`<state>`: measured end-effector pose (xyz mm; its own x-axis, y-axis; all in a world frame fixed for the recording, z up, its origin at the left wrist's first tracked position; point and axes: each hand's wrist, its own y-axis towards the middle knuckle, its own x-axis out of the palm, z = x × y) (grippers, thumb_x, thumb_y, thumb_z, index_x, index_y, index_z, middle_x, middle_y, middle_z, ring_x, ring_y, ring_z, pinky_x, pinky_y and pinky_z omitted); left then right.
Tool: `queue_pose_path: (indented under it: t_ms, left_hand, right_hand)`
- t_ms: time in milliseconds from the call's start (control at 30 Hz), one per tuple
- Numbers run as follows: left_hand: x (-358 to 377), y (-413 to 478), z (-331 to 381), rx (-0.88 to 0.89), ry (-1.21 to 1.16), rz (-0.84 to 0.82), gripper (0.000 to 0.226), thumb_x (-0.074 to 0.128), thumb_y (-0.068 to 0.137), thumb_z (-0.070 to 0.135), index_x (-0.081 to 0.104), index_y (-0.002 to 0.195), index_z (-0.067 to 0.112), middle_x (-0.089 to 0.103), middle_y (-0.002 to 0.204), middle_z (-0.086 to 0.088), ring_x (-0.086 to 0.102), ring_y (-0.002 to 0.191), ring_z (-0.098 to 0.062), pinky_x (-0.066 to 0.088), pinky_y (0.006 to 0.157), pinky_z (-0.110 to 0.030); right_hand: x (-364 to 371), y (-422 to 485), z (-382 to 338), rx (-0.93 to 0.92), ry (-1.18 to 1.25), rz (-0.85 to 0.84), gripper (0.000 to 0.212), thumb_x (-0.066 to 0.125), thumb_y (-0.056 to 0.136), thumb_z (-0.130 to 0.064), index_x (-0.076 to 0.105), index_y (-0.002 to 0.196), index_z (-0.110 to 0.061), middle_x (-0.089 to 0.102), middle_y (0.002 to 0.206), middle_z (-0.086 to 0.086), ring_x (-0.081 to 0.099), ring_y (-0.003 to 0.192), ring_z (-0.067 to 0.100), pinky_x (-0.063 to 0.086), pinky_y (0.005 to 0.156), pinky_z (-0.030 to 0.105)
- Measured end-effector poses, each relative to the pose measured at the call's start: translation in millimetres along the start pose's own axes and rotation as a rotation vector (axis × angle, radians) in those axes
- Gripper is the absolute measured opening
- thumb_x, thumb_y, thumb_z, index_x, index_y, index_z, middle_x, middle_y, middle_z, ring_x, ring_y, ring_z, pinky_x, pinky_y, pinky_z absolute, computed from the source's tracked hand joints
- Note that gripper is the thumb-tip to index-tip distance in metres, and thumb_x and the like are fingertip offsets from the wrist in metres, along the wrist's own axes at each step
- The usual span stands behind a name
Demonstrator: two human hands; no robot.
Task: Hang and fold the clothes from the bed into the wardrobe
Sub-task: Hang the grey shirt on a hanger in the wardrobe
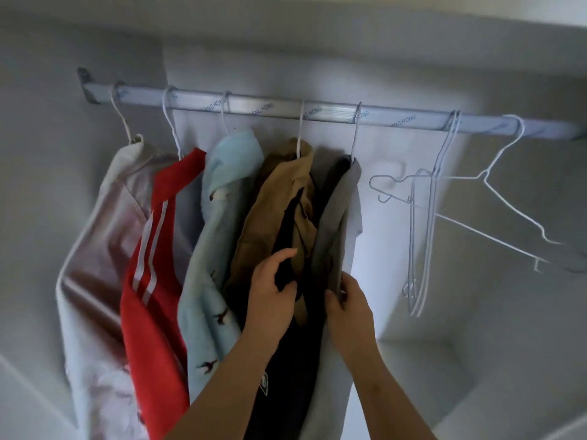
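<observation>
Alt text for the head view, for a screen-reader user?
Two bare hands handle clothes hanging in a wardrobe: left hand grips black fabric, right hand pinches a grey shirt. Five loaded hangers crowd the rail at left; empty wire hangers hang at right.

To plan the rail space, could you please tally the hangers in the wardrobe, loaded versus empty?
Hangers carrying clothes: 5 (white garment, red garment, light blue garment, tan garment, grey garment)
Empty hangers: 3, two bunched edge-on
Total: 8 hangers
</observation>
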<state>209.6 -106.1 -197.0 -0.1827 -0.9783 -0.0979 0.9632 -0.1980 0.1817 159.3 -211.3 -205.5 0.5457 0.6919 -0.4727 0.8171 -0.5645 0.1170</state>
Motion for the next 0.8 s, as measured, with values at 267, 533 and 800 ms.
queue_pose_path:
  t_ms: [267, 533, 800]
  left_hand:
    - [-21, -57, -31, -0.073, 0.063, 0.004, 0.036, 0.057, 0.086, 0.002, 0.058, 0.085, 0.038, 0.054, 0.104, 0.014, 0.053, 0.102, -0.006, 0.043, 0.094, -0.026]
    - [-18, -139, -41, -0.383, 0.069, -0.229, 0.022, 0.054, 0.090, 0.009, 0.057, 0.090, 0.031, 0.058, 0.096, 0.012, 0.055, 0.095, -0.010, 0.044, 0.089, -0.026]
    - [6, -295, -40, -0.642, 0.087, -0.475, 0.018, 0.055, 0.089, 0.008, 0.061, 0.083, 0.024, 0.062, 0.085, 0.001, 0.060, 0.076, -0.010, 0.045, 0.074, -0.025]
  right_hand:
    - [6, -66, 25, 0.117, 0.045, 0.098, 0.048, 0.054, 0.091, -0.017, 0.043, 0.138, -0.017, 0.047, 0.139, 0.003, 0.045, 0.127, 0.022, 0.037, 0.108, 0.043]
    - [-18, -153, 54, 0.334, 0.172, 0.111, 0.033, 0.055, 0.092, -0.019, 0.050, 0.124, -0.022, 0.050, 0.126, -0.004, 0.054, 0.109, 0.017, 0.041, 0.088, 0.025]
    - [-81, -321, 117, 0.660, 0.359, 0.153, 0.010, 0.053, 0.089, -0.014, 0.060, 0.083, -0.018, 0.061, 0.076, -0.004, 0.056, 0.067, 0.013, 0.040, 0.061, 0.023]
